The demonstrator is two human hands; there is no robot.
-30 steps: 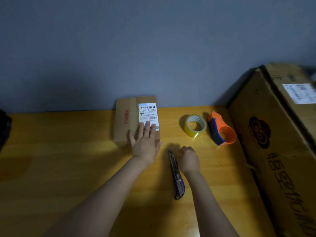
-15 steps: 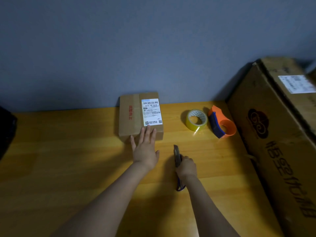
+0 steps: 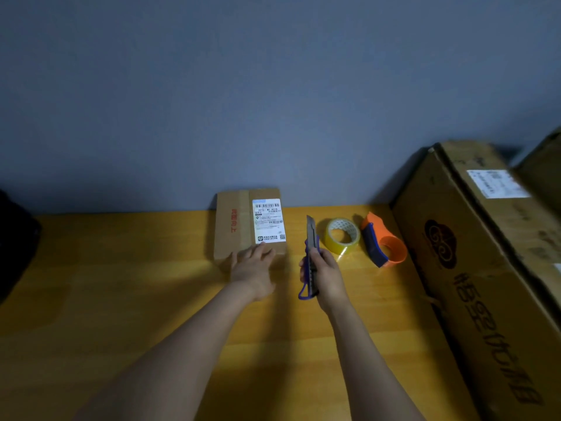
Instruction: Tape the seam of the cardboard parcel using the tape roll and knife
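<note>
A small, flat brown cardboard parcel [image 3: 247,226] lies on the glossy yellow-orange wooden surface [image 3: 121,284], its far end against the matte grey-blue wall [image 3: 273,86]. A white printed shipping label [image 3: 269,220] with barcodes covers its right half, red characters run down its left half, and a strip of dull tape runs lengthwise between them.

The left hand [image 3: 252,270] lies palm down with fingers spread, its fingertips resting on the near edge of the parcel just below the label. The right hand [image 3: 324,273] is closed around the blue plastic handle of a slim utility knife [image 3: 311,256], held above the surface just right of the parcel; the grey metal blade end points away from the person, toward the wall.

Just beyond the right hand sits a round roll of clear yellowish tape [image 3: 342,236], lying tilted with its pale core facing up. Beside it on the right lies an orange and dark blue plastic tape dispenser [image 3: 383,245] with a curved hoop. A large brown corrugated cardboard box [image 3: 473,268] printed with dark characters and a swirl logo stands along the right edge, well apart from the parcel.
</note>
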